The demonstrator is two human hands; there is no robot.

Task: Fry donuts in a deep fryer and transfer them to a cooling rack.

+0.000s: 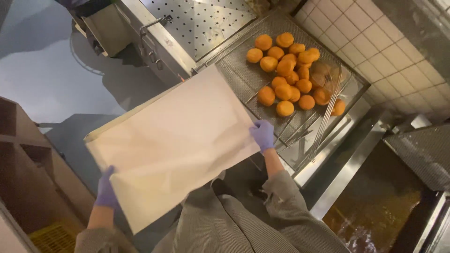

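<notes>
Paper fills the middle of the view: a large pale sheet (173, 145) held up flat between both hands, tilted so one corner points toward the fryer station. The left hand (107, 191), in a purple glove, pinches the sheet's near left edge, fingers curled under it. The right hand (263, 135), also gloved in purple, pinches the far right edge, thumb on top, just over the near rim of the draining rack (243, 77). Both grips are closed on the paper.

The sheet's upper corner overlaps the rack's left side, hiding part of the mesh. Beyond the right hand, a cluster of round golden fried pieces (288, 70) lies toward the rack's far end, well apart from the paper's edge; bare mesh lies between them. A wire skimmer (328, 89) rests among the pieces on the right, its handle running back toward the person.

A perforated steel lid (201, 21) sits left of the rack, white wall tiles (384, 51) to the right. A vat of dark oil (379, 201) lies at lower right, and grey floor (42, 70) shows at upper left
</notes>
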